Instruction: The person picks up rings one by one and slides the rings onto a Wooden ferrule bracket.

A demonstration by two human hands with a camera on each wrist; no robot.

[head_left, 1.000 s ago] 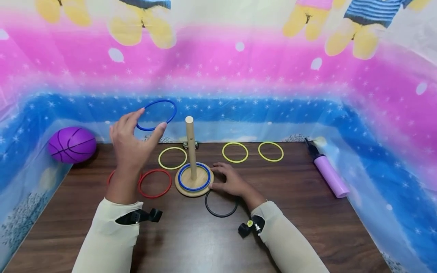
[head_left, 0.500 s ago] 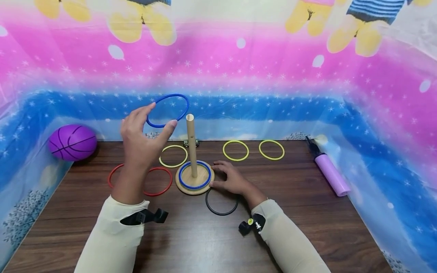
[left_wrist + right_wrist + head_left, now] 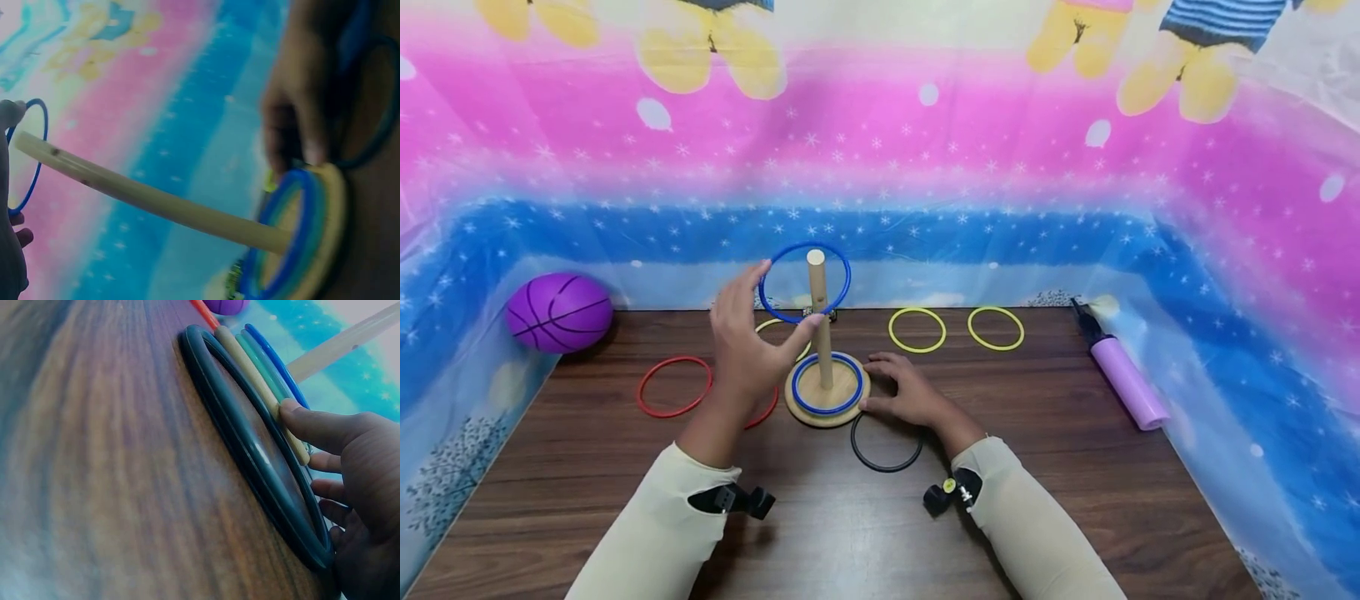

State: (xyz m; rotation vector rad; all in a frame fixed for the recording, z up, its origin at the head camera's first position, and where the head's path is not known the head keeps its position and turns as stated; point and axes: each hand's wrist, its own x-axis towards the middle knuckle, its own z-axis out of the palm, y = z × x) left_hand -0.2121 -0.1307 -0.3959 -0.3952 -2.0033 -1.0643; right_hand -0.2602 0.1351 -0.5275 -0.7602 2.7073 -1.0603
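My left hand point(image 3: 784, 298) pinches a blue ring point(image 3: 848, 283) between thumb and fingers, held in the air around the tip of the wooden peg point(image 3: 822, 333). In the left wrist view that ring point(image 3: 42, 144) circles the peg's point(image 3: 156, 203) end. The peg stands on a round wooden base point(image 3: 827, 418) with a second blue ring point(image 3: 793, 385) lying on it. My right hand point(image 3: 868, 385) rests against the base's right rim, fingers straight. In the right wrist view a fingertip point(image 3: 290, 412) touches the base's edge point(image 3: 256, 378). A black ring point(image 3: 886, 471) lies flat just under that hand.
On the brown table point(image 3: 1075, 467) lie a red ring point(image 3: 640, 387), another red ring point(image 3: 767, 412) partly behind my left wrist, and yellow rings point(image 3: 891, 331) point(image 3: 996, 350) at the back. A purple ball point(image 3: 559, 312) sits far left, a lilac pump point(image 3: 1127, 383) far right. Patterned plastic sheeting walls three sides.
My left hand carried the blue ring right and down, from left of the peg to around its tip, uncovering the left red ring. The right hand stayed on the base.
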